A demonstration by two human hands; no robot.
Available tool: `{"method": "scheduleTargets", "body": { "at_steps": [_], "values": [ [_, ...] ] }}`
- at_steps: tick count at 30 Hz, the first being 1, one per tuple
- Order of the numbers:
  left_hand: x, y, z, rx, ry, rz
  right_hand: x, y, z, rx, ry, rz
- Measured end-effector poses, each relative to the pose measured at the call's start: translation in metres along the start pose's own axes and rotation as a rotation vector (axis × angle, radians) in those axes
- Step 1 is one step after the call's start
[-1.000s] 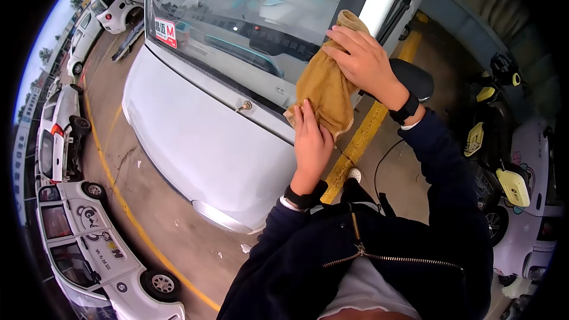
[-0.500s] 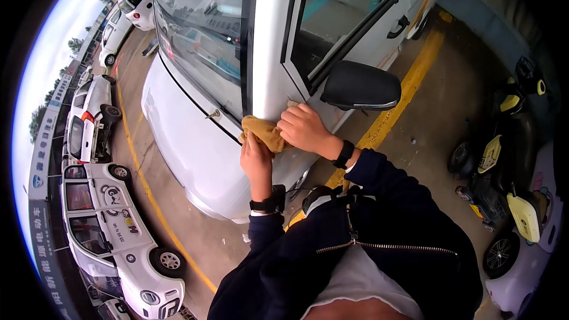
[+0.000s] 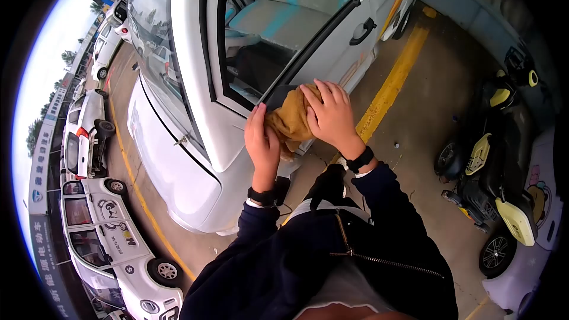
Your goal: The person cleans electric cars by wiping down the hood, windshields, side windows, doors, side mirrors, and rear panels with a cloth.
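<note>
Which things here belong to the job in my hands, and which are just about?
In the job:
- left hand
- right hand
- brown cloth
- dark side mirror
- nearest white car

Just about:
- black-and-yellow scooter
- cartoon-decorated white car
- lavender car

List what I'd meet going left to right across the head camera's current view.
White car with cartoon drawing, left hand, brown cloth, right hand, black-and-yellow scooter.
</note>
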State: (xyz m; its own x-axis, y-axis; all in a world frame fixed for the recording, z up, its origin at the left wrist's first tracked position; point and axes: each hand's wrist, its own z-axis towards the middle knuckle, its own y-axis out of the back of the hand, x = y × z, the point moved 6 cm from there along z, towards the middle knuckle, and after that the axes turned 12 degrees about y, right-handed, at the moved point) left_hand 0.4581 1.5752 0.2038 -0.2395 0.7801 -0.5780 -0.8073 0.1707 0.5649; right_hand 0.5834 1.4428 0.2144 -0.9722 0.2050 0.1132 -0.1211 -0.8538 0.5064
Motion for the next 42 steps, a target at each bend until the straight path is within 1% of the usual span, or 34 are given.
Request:
{"method": "scheduleTargets", "body": {
  "at_steps": [1,2,3,5,6,7,9,10,11,13,15,18,20,22,23,26,27,29,32,35,36,37,42],
  "values": [
    [-0.004,-0.019,0.006,0.043,-0.004,-0.086,-0.002,-0.01,-0.004,0.099,-0.001,0.031],
    [-0.009,-0.035,0.008,0.052,-0.076,-0.084,-0.006,-0.017,-0.006,0.112,-0.002,-0.017],
    [-0.014,-0.047,0.005,0.065,-0.143,-0.082,-0.012,-0.023,-0.01,0.135,-0.04,0.002],
    [-0.017,-0.056,0.002,0.044,-0.156,-0.152,-0.016,-0.024,-0.011,0.14,-0.086,0.031],
    [-0.018,-0.059,0.004,0.026,-0.158,-0.126,-0.022,-0.024,-0.011,0.165,-0.127,0.084],
    [-0.018,-0.06,0.002,0.007,-0.143,-0.098,-0.027,-0.025,-0.011,0.203,-0.165,0.144],
    [-0.017,-0.063,0.002,-0.021,-0.119,-0.032,-0.038,-0.029,-0.009,0.169,-0.169,0.236],
    [-0.02,-0.064,0.004,-0.022,-0.087,-0.003,-0.041,-0.032,-0.007,0.205,-0.171,0.285],
    [-0.019,-0.067,0.003,-0.03,-0.053,0.039,-0.045,-0.033,-0.005,0.241,-0.17,0.33],
    [-0.027,-0.073,-0.001,-0.103,-0.004,0.147,-0.052,-0.038,-0.011,0.236,-0.132,0.42],
    [-0.034,-0.076,-0.011,-0.11,0.059,0.181,-0.059,-0.034,-0.013,0.231,-0.125,0.588],
    [-0.036,-0.081,-0.019,-0.279,0.107,0.187,-0.066,-0.031,-0.016,0.219,-0.026,0.707],
    [-0.032,-0.087,-0.023,-0.346,0.174,0.173,-0.075,-0.032,-0.018,0.222,0.069,0.753],
    [-0.032,-0.086,-0.028,-0.387,0.216,0.176,-0.075,-0.031,-0.019,0.204,0.121,0.798],
    [-0.034,-0.086,-0.029,-0.421,0.254,0.141,-0.074,-0.034,-0.019,0.244,0.121,0.839],
    [-0.032,-0.084,-0.031,-0.408,0.267,0.157,-0.074,-0.034,-0.017,0.219,0.166,0.911],
    [-0.029,-0.084,-0.031,-0.414,0.258,0.17,-0.074,-0.034,-0.014,0.155,0.214,0.943],
    [-0.022,-0.083,-0.037,-0.411,0.272,0.161,-0.072,-0.03,-0.011,0.13,0.381,0.971],
    [-0.021,-0.084,-0.039,-0.445,0.296,0.156,-0.075,-0.035,-0.008,0.151,0.414,1.104],
    [-0.017,-0.086,-0.045,-0.502,0.427,0.095,-0.075,-0.037,-0.008,0.178,0.469,1.143],
    [-0.017,-0.087,-0.045,-0.537,0.431,0.032,-0.076,-0.038,-0.006,0.19,0.506,1.158],
    [-0.016,-0.086,-0.045,-0.539,0.464,0.034,-0.077,-0.038,-0.004,0.206,0.543,1.181],
    [-0.024,-0.09,-0.043,-0.619,0.494,-0.011,-0.084,-0.039,0.002,0.248,0.637,1.237]
  ]
}}
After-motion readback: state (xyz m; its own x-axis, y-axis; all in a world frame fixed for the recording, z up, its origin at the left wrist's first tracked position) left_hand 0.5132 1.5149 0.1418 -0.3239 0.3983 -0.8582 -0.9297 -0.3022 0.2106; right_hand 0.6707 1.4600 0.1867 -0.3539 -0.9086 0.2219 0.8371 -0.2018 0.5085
